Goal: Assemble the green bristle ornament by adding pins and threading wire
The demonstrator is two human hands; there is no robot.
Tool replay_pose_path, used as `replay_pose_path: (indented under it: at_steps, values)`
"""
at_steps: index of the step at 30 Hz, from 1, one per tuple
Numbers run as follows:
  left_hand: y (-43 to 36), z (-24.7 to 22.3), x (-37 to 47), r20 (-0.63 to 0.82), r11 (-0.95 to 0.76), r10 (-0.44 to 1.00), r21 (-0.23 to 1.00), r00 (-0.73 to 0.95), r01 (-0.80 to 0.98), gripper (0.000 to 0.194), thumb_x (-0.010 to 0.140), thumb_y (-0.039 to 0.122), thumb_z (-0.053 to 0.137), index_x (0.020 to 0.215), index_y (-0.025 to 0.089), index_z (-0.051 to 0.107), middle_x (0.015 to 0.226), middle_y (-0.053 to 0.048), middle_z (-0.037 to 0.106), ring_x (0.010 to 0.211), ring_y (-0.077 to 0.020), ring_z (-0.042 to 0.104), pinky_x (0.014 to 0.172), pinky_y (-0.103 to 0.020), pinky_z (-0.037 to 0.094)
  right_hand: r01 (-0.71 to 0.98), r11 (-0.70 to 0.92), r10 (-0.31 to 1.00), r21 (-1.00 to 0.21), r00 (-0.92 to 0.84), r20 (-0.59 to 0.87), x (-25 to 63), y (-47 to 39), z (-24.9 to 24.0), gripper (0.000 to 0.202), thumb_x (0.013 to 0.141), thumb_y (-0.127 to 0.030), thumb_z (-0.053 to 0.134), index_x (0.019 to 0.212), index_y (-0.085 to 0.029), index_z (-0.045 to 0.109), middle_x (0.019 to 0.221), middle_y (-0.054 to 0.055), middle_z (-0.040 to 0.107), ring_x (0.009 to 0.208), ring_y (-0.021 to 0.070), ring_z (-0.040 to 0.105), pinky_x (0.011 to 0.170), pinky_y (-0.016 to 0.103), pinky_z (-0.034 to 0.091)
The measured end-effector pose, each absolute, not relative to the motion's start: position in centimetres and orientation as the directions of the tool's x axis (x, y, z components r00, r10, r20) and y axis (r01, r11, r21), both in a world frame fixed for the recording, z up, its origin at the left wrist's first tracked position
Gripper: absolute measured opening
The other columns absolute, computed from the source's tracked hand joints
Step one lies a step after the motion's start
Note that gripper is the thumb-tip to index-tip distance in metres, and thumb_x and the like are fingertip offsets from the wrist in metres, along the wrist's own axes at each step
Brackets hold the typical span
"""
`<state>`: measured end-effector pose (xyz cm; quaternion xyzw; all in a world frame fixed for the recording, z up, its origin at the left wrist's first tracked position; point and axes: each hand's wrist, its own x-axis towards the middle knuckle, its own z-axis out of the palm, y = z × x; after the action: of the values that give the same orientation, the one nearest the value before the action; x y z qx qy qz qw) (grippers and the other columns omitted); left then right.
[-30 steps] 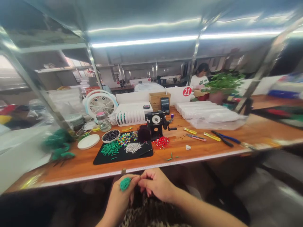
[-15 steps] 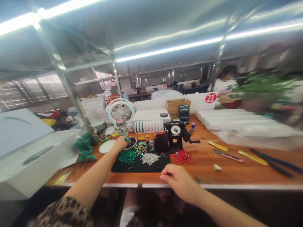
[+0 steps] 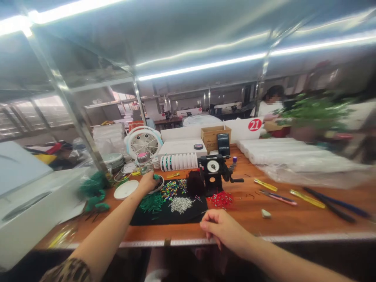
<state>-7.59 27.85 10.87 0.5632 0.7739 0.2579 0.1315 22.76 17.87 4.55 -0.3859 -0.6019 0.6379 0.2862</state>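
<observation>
My left hand (image 3: pixel 147 182) reaches to a round white dish (image 3: pixel 160 188) of dark beads, fingers closed together. Something green (image 3: pixel 155 177) shows at its fingertips; whether it is worn or held I cannot tell. Near the table's front edge, my right hand (image 3: pixel 217 226) is closed with thumb and fingers pinched; what it grips, if anything, is too small to make out. Between them lies a black mat (image 3: pixel 170 219) with green tube-like pieces (image 3: pixel 152 202), multicoloured beads (image 3: pixel 170 190) and silvery beads (image 3: pixel 181 205). Small red pieces (image 3: pixel 221 199) lie right of the mat.
A black hand-crank machine (image 3: pixel 214 172) stands behind the mat, beside white spools (image 3: pixel 179 162). A white fan (image 3: pixel 143 145) and a jar (image 3: pixel 144 163) are at back left. Snips (image 3: pixel 277 197), yellow cutters (image 3: pixel 307 198) and long-handled pliers (image 3: pixel 331 205) lie right. A person (image 3: pixel 272 103) sits beyond.
The view has shifted, so the table appears lower and further left. My left hand stays at the dish of dark beads. My right hand remains pinched near the front edge.
</observation>
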Motion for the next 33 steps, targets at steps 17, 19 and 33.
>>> replay_pose_path:
  at_steps: [17, 19, 33]
  values:
    - [13.9, 7.1, 6.5, -0.255, 0.143, 0.961, 0.789, -0.107, -0.598, 0.034, 0.061, 0.022, 0.08, 0.089, 0.008, 0.065, 0.062, 0.002, 0.053, 0.05, -0.0037, 0.046, 0.041, -0.012, 0.034, -0.199, -0.1, 0.908, -0.975, -0.42, -0.007, 20.9, 17.2, 5.4, 0.023, 0.068, -0.036, 0.066, 0.068, -0.013, 0.066, 0.045, -0.005, 0.042, 0.041, 0.0045, 0.025, 0.042, 0.022, 0.021]
    - [13.7, 6.6, 6.8, -0.299, 0.162, 0.95, 0.712, -0.086, -0.683, 0.026, 0.064, 0.02, 0.078, 0.083, 0.008, 0.064, 0.058, 0.004, 0.049, 0.044, -0.0014, 0.041, 0.036, -0.01, 0.029, -0.195, -0.077, 0.92, -0.978, -0.392, 0.006, 20.8, 16.7, 5.8, 0.019, 0.068, -0.032, 0.064, 0.064, -0.013, 0.063, 0.047, -0.005, 0.044, 0.04, 0.0042, 0.026, 0.041, 0.021, 0.021]
    - [14.0, 7.0, 7.7, -0.434, 0.19, 0.897, 0.552, -0.085, -0.812, 0.031, 0.094, 0.029, 0.042, 0.075, 0.008, 0.055, 0.046, 0.01, 0.031, 0.029, 0.002, 0.027, 0.03, -0.009, 0.015, -0.238, 0.125, 0.921, -0.963, -0.334, 0.202, 18.9, 14.4, 5.6, 0.011, 0.073, -0.019, 0.054, 0.063, -0.016, 0.054, 0.068, 0.005, 0.067, 0.065, 0.0177, 0.065, 0.061, 0.026, 0.051]
